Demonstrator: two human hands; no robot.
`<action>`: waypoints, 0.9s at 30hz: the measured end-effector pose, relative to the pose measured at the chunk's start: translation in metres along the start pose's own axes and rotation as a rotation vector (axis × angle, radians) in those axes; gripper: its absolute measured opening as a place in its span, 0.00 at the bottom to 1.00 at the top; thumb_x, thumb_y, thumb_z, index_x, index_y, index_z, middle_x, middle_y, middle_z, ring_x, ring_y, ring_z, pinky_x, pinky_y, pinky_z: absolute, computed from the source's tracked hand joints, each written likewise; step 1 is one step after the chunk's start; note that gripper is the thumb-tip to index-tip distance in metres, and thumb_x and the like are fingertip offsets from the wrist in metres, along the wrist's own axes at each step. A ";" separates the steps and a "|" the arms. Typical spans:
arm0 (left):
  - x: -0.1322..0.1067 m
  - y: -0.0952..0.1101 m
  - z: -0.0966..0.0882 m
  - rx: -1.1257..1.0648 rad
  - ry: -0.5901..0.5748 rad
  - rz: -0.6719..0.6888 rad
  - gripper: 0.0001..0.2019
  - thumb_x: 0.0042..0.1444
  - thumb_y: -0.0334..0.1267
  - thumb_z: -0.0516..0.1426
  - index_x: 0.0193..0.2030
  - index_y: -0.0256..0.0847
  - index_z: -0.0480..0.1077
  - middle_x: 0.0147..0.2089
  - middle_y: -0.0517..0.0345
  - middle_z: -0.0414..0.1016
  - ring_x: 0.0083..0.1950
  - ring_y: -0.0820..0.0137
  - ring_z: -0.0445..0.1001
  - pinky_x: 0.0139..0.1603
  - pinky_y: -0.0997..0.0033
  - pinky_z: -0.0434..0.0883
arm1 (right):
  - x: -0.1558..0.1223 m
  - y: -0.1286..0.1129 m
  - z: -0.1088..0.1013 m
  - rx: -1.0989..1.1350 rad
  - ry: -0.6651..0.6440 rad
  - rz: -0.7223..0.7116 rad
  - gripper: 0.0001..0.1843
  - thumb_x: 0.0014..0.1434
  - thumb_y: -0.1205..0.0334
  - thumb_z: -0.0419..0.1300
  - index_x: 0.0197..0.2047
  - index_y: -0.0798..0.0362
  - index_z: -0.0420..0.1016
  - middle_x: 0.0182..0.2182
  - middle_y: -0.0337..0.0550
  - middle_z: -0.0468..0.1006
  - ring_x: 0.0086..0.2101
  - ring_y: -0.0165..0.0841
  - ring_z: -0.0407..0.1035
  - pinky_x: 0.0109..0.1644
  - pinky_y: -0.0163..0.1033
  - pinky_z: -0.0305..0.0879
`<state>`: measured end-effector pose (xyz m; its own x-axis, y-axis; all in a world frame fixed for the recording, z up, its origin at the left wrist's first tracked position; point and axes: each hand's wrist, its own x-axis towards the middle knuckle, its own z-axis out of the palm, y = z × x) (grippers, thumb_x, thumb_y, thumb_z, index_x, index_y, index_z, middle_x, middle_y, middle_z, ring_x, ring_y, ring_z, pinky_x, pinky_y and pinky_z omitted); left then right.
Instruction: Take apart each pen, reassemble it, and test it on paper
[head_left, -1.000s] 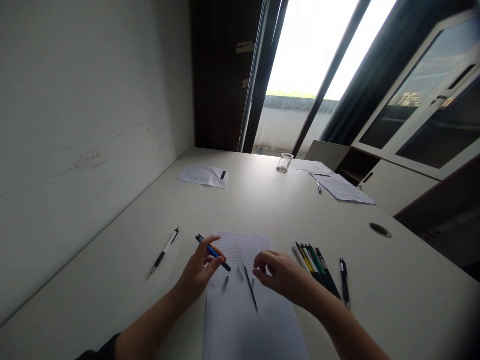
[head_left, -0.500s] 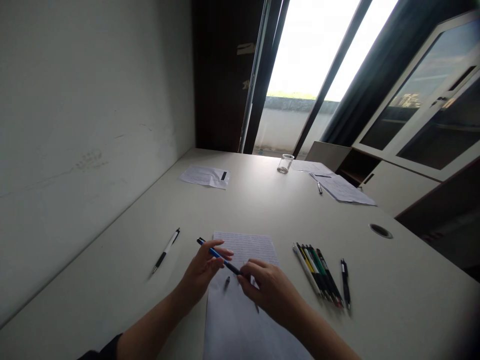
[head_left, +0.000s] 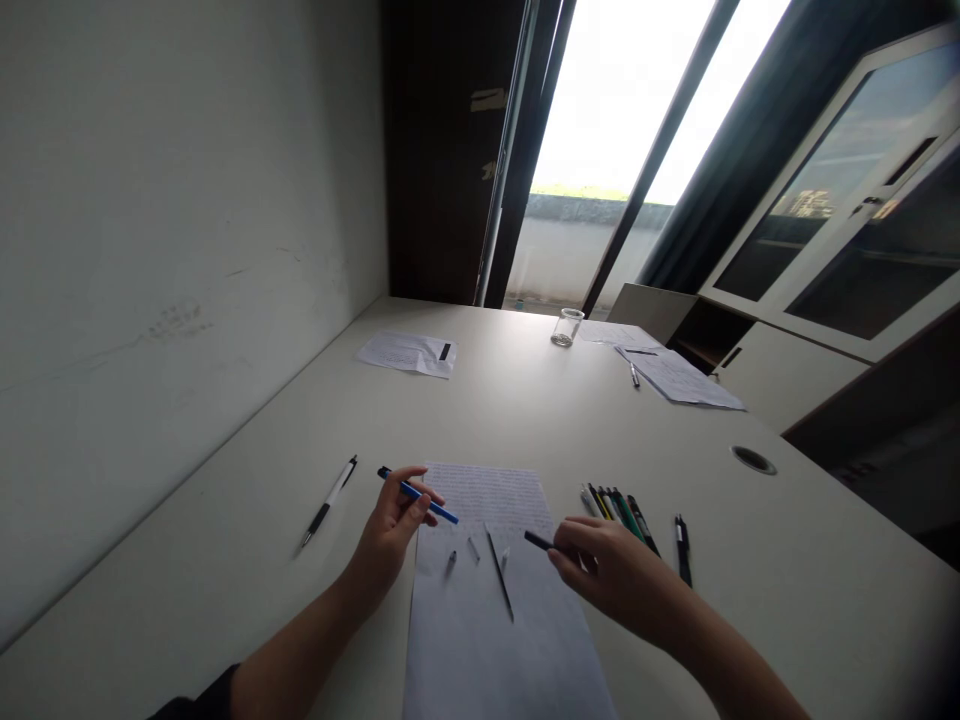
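My left hand (head_left: 390,533) pinches the blue barrel of a pen (head_left: 417,493) just above the left edge of a written sheet of paper (head_left: 491,590). My right hand (head_left: 607,570) is closed on a small black pen piece (head_left: 538,541) that pokes out to the left of its fingers, over the sheet's right side. On the sheet between my hands lie a thin refill (head_left: 499,575) and a few small pen parts (head_left: 451,562).
A row of several coloured pens (head_left: 616,507) lies right of the sheet, a black pen (head_left: 681,548) beyond it. A white-and-black pen (head_left: 330,499) lies to the left. Farther back stand a glass jar (head_left: 567,326) and more papers (head_left: 409,352) (head_left: 679,377). A cable hole (head_left: 753,460) is at right.
My right hand reached to the pen in my left hand, then drew away to the right with the black front piece. The blue barrel is now shorter and has shifted slightly left.
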<state>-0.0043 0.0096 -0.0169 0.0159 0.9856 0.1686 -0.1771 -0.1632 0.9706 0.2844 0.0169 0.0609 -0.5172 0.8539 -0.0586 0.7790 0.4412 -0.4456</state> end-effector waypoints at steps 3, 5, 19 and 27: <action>-0.001 0.003 0.001 0.005 0.000 -0.023 0.15 0.65 0.42 0.55 0.56 0.44 0.62 0.41 0.55 0.74 0.43 0.65 0.74 0.44 0.63 0.73 | -0.004 0.005 -0.003 -0.054 -0.034 0.022 0.11 0.61 0.63 0.55 0.26 0.52 0.68 0.26 0.40 0.72 0.25 0.29 0.63 0.28 0.34 0.55; -0.001 0.004 0.002 0.007 0.003 -0.029 0.16 0.64 0.42 0.56 0.56 0.43 0.62 0.41 0.55 0.73 0.43 0.65 0.74 0.44 0.63 0.73 | -0.005 0.003 -0.001 -0.081 -0.067 0.013 0.11 0.60 0.64 0.55 0.25 0.53 0.68 0.26 0.40 0.72 0.25 0.29 0.63 0.28 0.34 0.54; -0.001 0.006 0.002 0.014 0.018 -0.030 0.15 0.65 0.41 0.55 0.56 0.43 0.62 0.40 0.55 0.74 0.41 0.66 0.74 0.43 0.63 0.73 | 0.030 -0.006 0.011 -0.166 -0.194 -0.051 0.11 0.54 0.65 0.56 0.21 0.54 0.66 0.21 0.39 0.70 0.21 0.26 0.57 0.25 0.33 0.46; -0.002 0.006 0.000 0.003 -0.004 -0.040 0.14 0.66 0.40 0.53 0.57 0.44 0.61 0.41 0.55 0.72 0.43 0.65 0.73 0.45 0.62 0.72 | 0.040 -0.007 0.011 -0.167 -0.235 0.006 0.10 0.54 0.64 0.56 0.22 0.54 0.70 0.21 0.39 0.71 0.20 0.26 0.57 0.24 0.34 0.45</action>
<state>-0.0050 0.0069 -0.0114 0.0271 0.9911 0.1303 -0.1736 -0.1237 0.9770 0.2543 0.0445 0.0523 -0.5653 0.7779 -0.2745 0.8197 0.4927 -0.2921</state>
